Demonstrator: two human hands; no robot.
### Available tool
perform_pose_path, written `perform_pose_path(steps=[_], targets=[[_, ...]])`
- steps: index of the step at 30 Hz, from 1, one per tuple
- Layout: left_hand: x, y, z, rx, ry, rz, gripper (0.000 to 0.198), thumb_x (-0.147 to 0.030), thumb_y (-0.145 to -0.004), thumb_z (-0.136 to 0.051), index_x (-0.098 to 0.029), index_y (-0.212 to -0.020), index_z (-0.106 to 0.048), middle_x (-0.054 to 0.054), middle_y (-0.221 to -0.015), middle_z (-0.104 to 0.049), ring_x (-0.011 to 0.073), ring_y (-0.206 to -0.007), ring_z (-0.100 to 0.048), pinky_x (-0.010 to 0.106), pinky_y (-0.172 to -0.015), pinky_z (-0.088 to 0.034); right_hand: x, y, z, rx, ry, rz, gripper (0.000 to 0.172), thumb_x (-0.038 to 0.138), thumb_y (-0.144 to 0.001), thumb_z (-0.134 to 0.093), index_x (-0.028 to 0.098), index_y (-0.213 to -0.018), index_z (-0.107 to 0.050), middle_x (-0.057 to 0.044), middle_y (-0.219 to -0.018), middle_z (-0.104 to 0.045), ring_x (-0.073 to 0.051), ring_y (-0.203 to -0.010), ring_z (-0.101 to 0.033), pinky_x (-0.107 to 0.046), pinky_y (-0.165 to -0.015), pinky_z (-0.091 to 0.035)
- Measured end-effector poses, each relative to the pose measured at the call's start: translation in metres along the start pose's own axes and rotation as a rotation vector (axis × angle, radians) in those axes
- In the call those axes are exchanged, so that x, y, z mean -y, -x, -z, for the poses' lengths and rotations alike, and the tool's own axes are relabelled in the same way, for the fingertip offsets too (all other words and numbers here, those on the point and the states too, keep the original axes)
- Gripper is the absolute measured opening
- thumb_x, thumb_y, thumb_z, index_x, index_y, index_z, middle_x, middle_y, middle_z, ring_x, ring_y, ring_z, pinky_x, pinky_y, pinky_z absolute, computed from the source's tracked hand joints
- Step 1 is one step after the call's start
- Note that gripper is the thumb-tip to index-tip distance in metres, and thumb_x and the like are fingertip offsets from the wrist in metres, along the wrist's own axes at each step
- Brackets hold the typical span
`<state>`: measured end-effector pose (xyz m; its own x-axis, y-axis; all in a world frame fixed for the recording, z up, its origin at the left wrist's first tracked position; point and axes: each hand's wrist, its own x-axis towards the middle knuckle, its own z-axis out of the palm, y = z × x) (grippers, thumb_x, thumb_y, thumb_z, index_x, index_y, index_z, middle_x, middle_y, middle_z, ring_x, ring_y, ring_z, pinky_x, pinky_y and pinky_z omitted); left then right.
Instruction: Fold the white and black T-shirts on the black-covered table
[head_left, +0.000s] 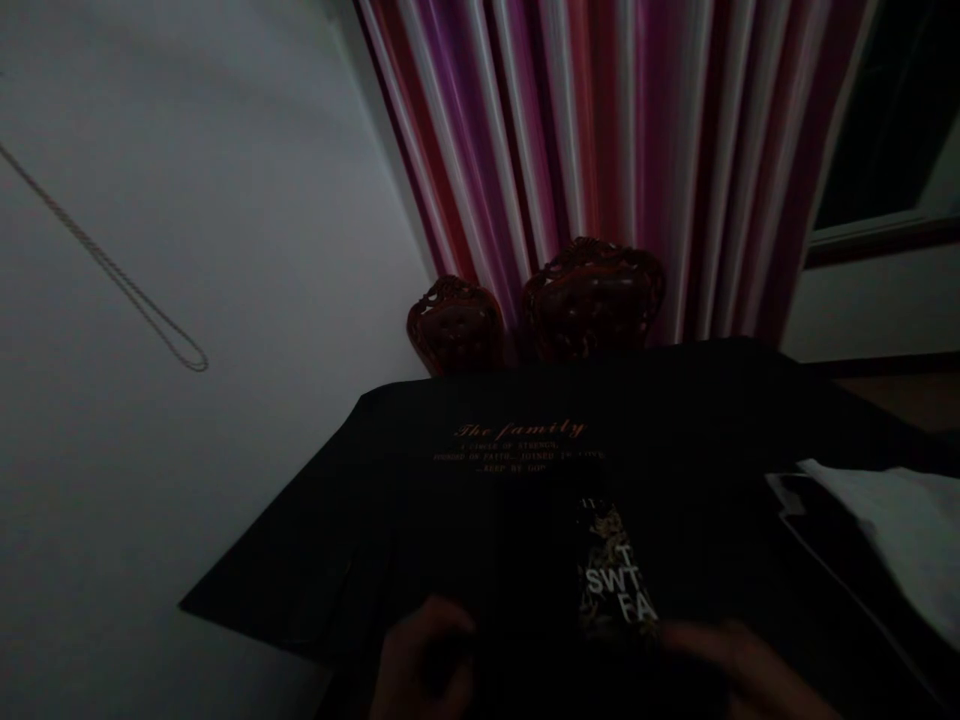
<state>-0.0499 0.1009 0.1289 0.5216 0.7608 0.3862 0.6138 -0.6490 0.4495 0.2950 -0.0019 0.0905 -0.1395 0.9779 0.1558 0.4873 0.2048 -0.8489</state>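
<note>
A dark garment or cloth with a patterned panel lettered "SWT" and "FA" lies low in the middle of the view, on a black tablecloth. At its left side is my left hand, fingers curled; what it grips, if anything, is lost in the dark. My right hand is at the lower right of the lettered panel, its fingertips at the panel's edge. Darkness hides how its fingers hold the cloth.
Two carved chairs stand behind the table, before a striped curtain. A white and black item lies at the right. On the left is a pale wall with a hanging cord. The scene is very dim.
</note>
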Motion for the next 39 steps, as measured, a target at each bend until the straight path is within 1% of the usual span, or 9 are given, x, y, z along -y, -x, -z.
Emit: perform_pose_path(steps=[4,7,13,18,25,28,31,35,39], targets=[[-0.006,-0.1,0.0,-0.223,0.078,0.147,0.033,-0.03,-0.088,-0.056,-0.019,-0.119,-0.052,0.007,-0.111,-0.066,0.0184,-0.103,-0.064,0.033,-0.092,-0.051,0.006,-0.1,0.047,-0.107,-0.006,-0.039,0.047,0.052,-0.092,-0.042,0.017,-0.109,-0.066,-0.009,-0.107,-0.068,-0.026,-0.102,-0.063,-0.038,-0.09,-0.052],[0.005,-0.134,-0.022,-0.252,-0.078,0.234,0.043,-0.033,-0.093,-0.048,-0.011,-0.13,-0.043,0.016,-0.128,-0.057,0.0224,-0.118,-0.056,0.038,-0.101,-0.044,-0.009,-0.142,0.054,-0.249,0.327,-0.187,0.037,0.044,-0.094,-0.045,0.013,-0.107,-0.062,-0.011,-0.102,-0.067,-0.025,-0.094,-0.063,-0.035,-0.082,-0.05],[0.01,-0.053,-0.087,-0.026,-0.244,0.582,0.047,-0.048,-0.098,-0.031,-0.011,-0.099,-0.06,0.013,-0.097,-0.067,0.0252,-0.094,-0.064,0.036,-0.086,-0.048,-0.054,-0.082,-0.007,-0.19,0.794,-0.31,0.042,0.05,-0.096,-0.045,0.016,-0.078,-0.06,-0.01,-0.076,-0.064,-0.026,-0.074,-0.063,-0.036,-0.067,-0.045],[0.003,-0.016,-0.117,0.076,-0.367,0.697,0.047,-0.041,-0.1,-0.03,-0.011,-0.108,-0.064,0.017,-0.114,-0.066,0.0268,-0.113,-0.058,0.035,-0.097,-0.043,-0.074,-0.058,-0.046,-0.166,0.98,-0.234,0.028,0.034,-0.096,-0.049,0.014,-0.084,-0.064,-0.012,-0.08,-0.065,-0.029,-0.079,-0.062,-0.04,-0.07,-0.045],[-0.007,-0.051,-0.092,0.062,-0.544,0.626,0.037,-0.024,-0.098,-0.031,-0.013,-0.096,-0.066,0.013,-0.097,-0.068,0.025,-0.094,-0.063,0.036,-0.082,-0.048,-0.05,-0.079,-0.027,-0.256,1.151,-0.202,0.03,0.032,-0.095,-0.047,0.008,-0.1,-0.065,-0.02,-0.096,-0.065,-0.035,-0.091,-0.06,-0.044,-0.073,-0.046],[-0.009,-0.092,-0.096,0.022,-0.497,0.283,0.039,-0.018,-0.098,-0.027,-0.017,-0.114,-0.062,0.009,-0.118,-0.065,0.0216,-0.112,-0.058,0.038,-0.097,-0.045,-0.036,-0.114,-0.029,-0.295,1.15,-0.066,0.045,0.032,-0.096,-0.043,0.002,-0.127,-0.056,-0.023,-0.133,-0.051,-0.037,-0.126,-0.044,-0.048,-0.098,-0.039],[0.003,-0.122,-0.118,0.18,-0.411,0.058,0.042,-0.027,-0.1,-0.029,-0.018,-0.136,-0.048,0.007,-0.145,-0.048,0.0182,-0.137,-0.038,0.038,-0.115,-0.03,-0.044,-0.144,-0.047,-0.206,1.074,-0.01,0.063,0.043,-0.095,-0.044,0.0,-0.142,-0.042,-0.021,-0.15,-0.031,-0.034,-0.141,-0.022,-0.046,-0.113,-0.025],[0.035,-0.124,-0.145,0.205,-0.469,0.25,0.055,-0.04,-0.1,-0.026,-0.011,-0.147,-0.033,0.014,-0.154,-0.03,0.0243,-0.143,-0.027,0.046,-0.115,-0.029,-0.078,-0.151,-0.069,-0.243,0.971,-0.097,0.091,0.072,-0.088,-0.037,0.002,-0.145,-0.038,-0.021,-0.154,-0.02,-0.039,-0.143,-0.011,-0.055,-0.114,-0.017],[0.056,-0.115,-0.154,0.109,-0.474,0.37,0.053,-0.035,-0.101,-0.017,-0.018,-0.15,-0.027,0.01,-0.157,-0.025,0.0249,-0.145,-0.022,0.053,-0.116,-0.022,-0.096,-0.147,-0.073,-0.277,0.908,-0.077,0.093,0.076,-0.089,-0.028,0.003,-0.147,-0.035,-0.02,-0.155,-0.017,-0.037,-0.144,-0.006,-0.057,-0.114,-0.011]])
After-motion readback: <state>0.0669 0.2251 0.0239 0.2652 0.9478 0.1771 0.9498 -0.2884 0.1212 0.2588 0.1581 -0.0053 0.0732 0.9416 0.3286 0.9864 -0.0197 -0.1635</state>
